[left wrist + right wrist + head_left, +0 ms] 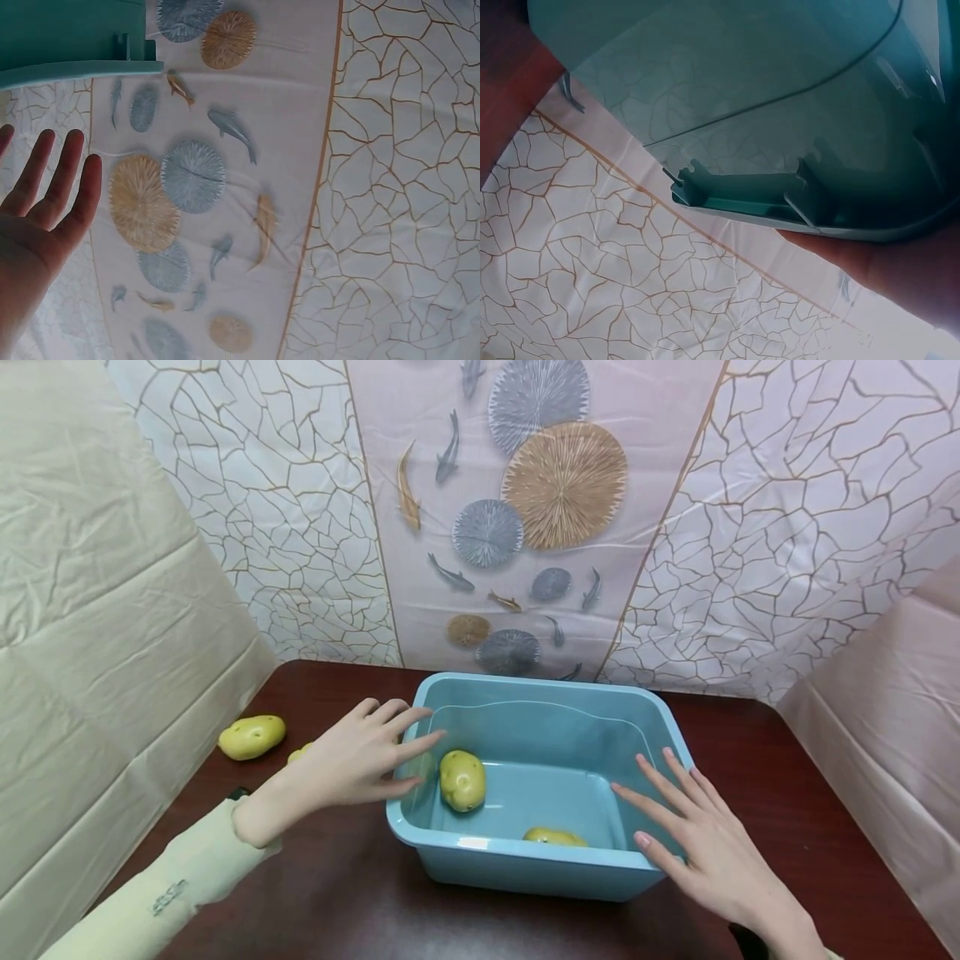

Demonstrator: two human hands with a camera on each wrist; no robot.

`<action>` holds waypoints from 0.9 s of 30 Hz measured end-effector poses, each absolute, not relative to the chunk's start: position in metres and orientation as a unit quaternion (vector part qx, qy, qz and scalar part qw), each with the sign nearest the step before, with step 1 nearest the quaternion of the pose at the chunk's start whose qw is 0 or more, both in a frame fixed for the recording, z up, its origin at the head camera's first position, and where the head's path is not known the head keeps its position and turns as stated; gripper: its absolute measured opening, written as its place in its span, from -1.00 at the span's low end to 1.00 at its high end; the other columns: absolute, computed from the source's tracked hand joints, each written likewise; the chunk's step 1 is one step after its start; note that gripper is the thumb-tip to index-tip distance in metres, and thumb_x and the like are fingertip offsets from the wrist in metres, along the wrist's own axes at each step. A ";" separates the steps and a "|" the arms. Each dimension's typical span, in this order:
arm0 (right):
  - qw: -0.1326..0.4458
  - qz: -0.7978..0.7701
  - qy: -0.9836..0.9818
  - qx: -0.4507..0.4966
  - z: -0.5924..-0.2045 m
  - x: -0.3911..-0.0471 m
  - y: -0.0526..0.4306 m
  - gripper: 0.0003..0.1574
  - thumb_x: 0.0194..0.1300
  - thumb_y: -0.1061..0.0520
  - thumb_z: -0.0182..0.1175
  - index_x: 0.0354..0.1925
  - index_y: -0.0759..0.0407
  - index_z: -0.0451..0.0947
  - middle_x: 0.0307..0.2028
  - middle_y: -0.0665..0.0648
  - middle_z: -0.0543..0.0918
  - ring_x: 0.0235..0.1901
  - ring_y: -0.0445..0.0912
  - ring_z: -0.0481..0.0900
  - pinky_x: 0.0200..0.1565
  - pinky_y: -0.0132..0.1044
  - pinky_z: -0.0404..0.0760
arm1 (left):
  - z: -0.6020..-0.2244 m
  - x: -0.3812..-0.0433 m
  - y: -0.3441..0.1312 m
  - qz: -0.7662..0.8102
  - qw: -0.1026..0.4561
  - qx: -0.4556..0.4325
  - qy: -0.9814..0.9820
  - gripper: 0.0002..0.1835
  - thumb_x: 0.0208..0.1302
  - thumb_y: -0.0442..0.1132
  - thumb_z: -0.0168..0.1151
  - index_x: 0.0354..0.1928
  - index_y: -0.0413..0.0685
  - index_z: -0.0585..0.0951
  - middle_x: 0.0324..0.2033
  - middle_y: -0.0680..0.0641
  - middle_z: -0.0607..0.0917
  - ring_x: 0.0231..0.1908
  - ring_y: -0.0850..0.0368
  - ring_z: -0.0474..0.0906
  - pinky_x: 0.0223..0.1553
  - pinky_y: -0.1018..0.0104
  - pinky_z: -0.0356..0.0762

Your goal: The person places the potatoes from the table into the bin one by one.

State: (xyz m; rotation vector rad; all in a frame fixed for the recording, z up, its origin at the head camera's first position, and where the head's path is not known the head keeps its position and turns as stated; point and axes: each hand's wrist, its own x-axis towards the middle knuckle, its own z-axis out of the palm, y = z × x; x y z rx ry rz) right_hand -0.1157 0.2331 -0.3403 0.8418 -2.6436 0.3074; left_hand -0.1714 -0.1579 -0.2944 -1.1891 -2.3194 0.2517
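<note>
A light blue plastic basin stands on the dark table. Inside it, one yellow potato lies by the left wall, and another potato is partly hidden by the front wall. My left hand hovers at the basin's left rim with fingers spread and nothing in them; the left wrist view shows its fingers apart below the basin edge. Over the right rim, my right hand reaches with straight, spread fingers and holds nothing. In the right wrist view, part of that hand shows beside the basin's rim.
To the left on the table lies a third potato. Another yellow piece peeks out from behind my left forearm. Cloth with a cracked pattern hangs behind the table, and plain beige cloth lines the left side.
</note>
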 end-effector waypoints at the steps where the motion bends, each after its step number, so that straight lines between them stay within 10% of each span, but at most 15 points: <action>1: 0.176 0.109 -0.932 0.296 -0.340 -0.116 0.233 -0.37 0.17 -0.05 0.10 0.23 -0.25 0.24 0.35 0.04 0.10 0.40 0.01 -0.23 0.34 -0.30 -0.42 | -0.295 -0.171 -0.159 0.089 0.261 -0.437 -0.856 -0.44 -0.01 0.16 0.17 0.07 0.16 0.49 0.03 -0.06 0.50 -0.11 0.04 0.43 -0.27 0.19 0.37; 27: 0.189 0.112 -0.931 0.292 -0.342 -0.116 0.233 -0.40 0.15 -0.06 0.12 0.19 -0.20 0.32 0.33 0.06 0.15 0.39 0.01 -0.18 0.35 -0.28 -0.39 | -0.304 -0.164 -0.193 0.050 0.258 -0.387 -0.884 -0.49 -0.04 0.05 0.23 0.00 0.08 0.49 -0.06 -0.04 0.54 -0.07 0.00 0.42 -0.22 0.10 0.37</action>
